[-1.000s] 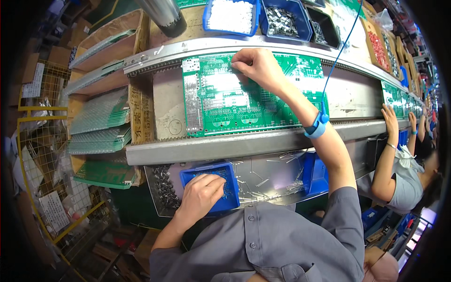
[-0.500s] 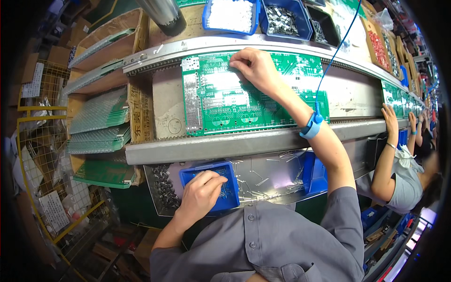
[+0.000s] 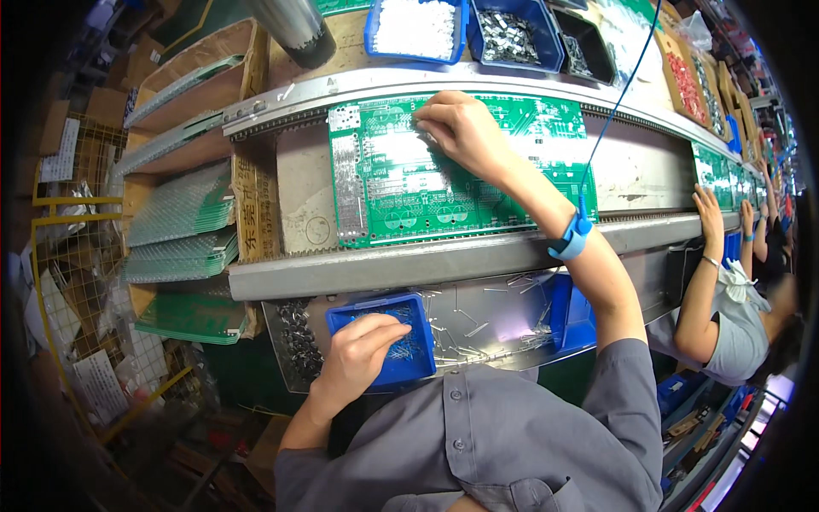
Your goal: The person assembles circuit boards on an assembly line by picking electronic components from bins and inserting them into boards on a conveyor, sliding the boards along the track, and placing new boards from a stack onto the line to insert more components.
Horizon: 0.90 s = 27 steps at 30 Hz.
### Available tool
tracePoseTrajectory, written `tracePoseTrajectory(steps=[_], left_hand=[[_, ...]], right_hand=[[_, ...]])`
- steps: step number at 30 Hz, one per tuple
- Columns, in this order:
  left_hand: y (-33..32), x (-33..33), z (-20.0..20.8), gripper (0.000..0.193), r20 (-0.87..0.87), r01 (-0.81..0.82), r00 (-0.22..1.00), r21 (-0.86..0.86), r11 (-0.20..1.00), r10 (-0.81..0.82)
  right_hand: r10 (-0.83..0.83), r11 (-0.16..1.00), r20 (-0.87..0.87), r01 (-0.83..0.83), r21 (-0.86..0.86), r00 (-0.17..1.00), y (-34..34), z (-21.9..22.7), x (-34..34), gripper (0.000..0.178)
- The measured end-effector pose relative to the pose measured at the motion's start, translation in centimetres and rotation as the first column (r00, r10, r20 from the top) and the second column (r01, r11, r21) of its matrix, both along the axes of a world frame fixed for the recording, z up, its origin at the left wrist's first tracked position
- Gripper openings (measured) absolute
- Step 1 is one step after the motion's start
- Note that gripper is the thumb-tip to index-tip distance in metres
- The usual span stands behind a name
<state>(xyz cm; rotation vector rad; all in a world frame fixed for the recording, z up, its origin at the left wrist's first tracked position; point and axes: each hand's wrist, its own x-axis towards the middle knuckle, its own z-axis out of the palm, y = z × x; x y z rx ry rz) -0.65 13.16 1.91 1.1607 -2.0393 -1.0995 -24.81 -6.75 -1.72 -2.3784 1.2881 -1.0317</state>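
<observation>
My right hand (image 3: 465,135) is over the upper part of a large green circuit board (image 3: 409,192), its thumb and fingers pinched close to the board's surface. Whatever those fingertips hold is too small to make out. A blue wrist strap (image 3: 572,238) with a cord circles my right wrist. My left hand (image 3: 353,357) hovers above a blue bin (image 3: 375,304) of thin wire-like parts (image 3: 414,348). Its thumb and fingers are pressed together, and I cannot see what is between them.
The board lies between two metal rails (image 3: 426,256). Stacked green boards (image 3: 181,205) fill a cardboard rack at left. Bins of white parts (image 3: 415,30) and metal parts (image 3: 512,38) stand beyond. Below the rail, a metal tray (image 3: 478,311) holds loose pins. A co-worker (image 3: 725,316) sits at right.
My right hand has dipped very slightly at the same spot on the board. The left hand's fingers have shifted a little over the blue bin, still pinched.
</observation>
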Motion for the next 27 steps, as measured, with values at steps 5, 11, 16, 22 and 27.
tracePoseTrajectory(steps=[5, 11, 16, 22, 27], left_hand=[[-2.1, 1.4, 1.8, 0.019, 0.006, -0.093, 0.996, -0.079, 0.993, 0.093], [-7.4, 1.9, 2.5, 0.017, 0.024, -0.187, 0.979, -0.278, 0.942, 0.201], [-12.2, 0.9, 0.9, 0.012, 0.034, -0.177, 0.979, -0.358, 0.917, 0.202], [-16.1, -0.3, -1.0, 0.011, -0.011, -0.181, 0.981, -0.388, 0.903, 0.192], [-18.3, -0.7, -2.2, 0.010, 0.001, -0.175, 0.981, -0.403, 0.898, 0.192]], right_hand=[[0.098, 0.970, 0.046, -0.105, 0.218, 0.994, 4.2, 5.0, 0.6, 0.010], [0.696, 0.643, -0.061, -0.583, 0.497, 0.716, 13.2, 6.6, 5.0, 0.013], [0.794, 0.597, -0.172, -0.694, 0.402, 0.584, 18.6, 2.8, 9.2, 0.013], [0.649, 0.752, -0.513, -0.574, 0.324, 0.561, 20.2, 0.3, 11.0, 0.015], [0.731, 0.678, -0.442, -0.623, 0.390, 0.519, 19.5, 0.3, 10.7, 0.013]])
